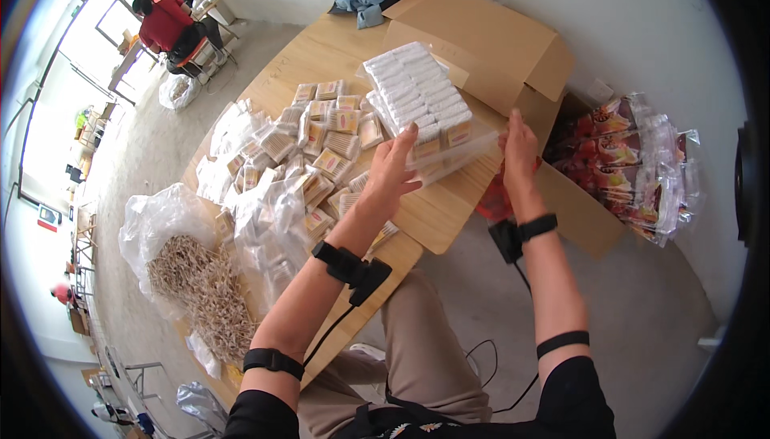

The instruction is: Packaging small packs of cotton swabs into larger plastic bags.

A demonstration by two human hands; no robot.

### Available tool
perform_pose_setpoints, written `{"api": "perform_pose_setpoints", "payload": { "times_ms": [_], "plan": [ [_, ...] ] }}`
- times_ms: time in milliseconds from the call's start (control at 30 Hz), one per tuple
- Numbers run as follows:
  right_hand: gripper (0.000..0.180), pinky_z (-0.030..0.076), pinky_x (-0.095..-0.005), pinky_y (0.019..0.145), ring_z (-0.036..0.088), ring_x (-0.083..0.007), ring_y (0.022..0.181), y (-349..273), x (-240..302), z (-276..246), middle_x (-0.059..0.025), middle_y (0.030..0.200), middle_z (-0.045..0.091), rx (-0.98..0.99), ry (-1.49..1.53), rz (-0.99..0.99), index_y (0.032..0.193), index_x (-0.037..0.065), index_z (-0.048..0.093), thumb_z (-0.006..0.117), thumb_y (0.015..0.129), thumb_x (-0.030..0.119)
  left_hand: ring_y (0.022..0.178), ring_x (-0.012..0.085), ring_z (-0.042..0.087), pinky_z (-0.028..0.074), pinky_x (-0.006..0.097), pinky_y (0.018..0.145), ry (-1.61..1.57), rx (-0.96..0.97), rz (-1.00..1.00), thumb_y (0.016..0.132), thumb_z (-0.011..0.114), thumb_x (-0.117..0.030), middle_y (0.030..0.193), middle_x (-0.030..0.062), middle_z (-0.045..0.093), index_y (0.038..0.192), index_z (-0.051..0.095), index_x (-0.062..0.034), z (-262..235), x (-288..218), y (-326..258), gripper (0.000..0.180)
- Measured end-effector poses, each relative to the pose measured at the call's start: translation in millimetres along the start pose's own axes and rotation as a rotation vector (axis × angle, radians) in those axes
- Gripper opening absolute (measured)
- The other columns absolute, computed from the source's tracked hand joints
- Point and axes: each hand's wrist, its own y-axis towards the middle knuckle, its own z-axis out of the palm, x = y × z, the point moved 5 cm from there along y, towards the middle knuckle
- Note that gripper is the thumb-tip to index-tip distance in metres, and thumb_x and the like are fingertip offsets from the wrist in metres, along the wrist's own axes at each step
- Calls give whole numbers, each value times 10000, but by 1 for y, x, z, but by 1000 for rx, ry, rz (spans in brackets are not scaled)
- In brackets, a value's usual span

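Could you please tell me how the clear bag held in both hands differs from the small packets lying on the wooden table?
The clear bag is large, holds many white packs in rows, and is lifted between the left hand and right hand. The small packets are far smaller, show tan contents, and lie loose in a heap on the table, untouched. Both are wrapped in transparent plastic.

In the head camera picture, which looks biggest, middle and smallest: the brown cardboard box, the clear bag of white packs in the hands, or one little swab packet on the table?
1. Cardboard box, largest.
2. Clear bag of white packs.
3. One swab packet, smallest.
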Motion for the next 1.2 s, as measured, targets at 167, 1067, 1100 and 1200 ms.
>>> {"api": "perform_pose_setpoints", "payload": {
  "times_ms": [167,1067,1100,1200],
  "plan": [
    [545,498,-262,739,608,-142,850,-83,-21,-7,-70,999,622,115,-29,-57,1239,17,586,586,967,490,1360,417,393,437,547,988,26,21,30,799,620,-745,1574,246,192,1574,209,-148,-16,-9,10,1061],
    [968,396,-610,970,464,-461,1234,-49,128,91,-313,1325,484,-162,-984,-1058,1446,98,444,789,674,570,1472,385,160,267,611,1097,-191,176,114,820,467,-845,1643,60,121,1604,69,-219,27,-33,72,1079],
    [904,406,-591,972,484,-454,1196,-41,124,97,-298,1295,498,-51,-994,-1000,1425,116,477,787,676,516,1472,387,155,255,619,1105,-209,185,100,812,451,-861,1646,55,114,1605,54,-219,23,-31,75,1095],
    [810,438,-563,958,515,-435,1136,-32,118,96,-272,1261,517,102,-992,-994,1390,138,528,775,676,430,1472,393,149,235,639,1113,-218,208,88,801,424,-884,1652,55,98,1605,40,-217,17,-28,83,1113]
  ]
}}
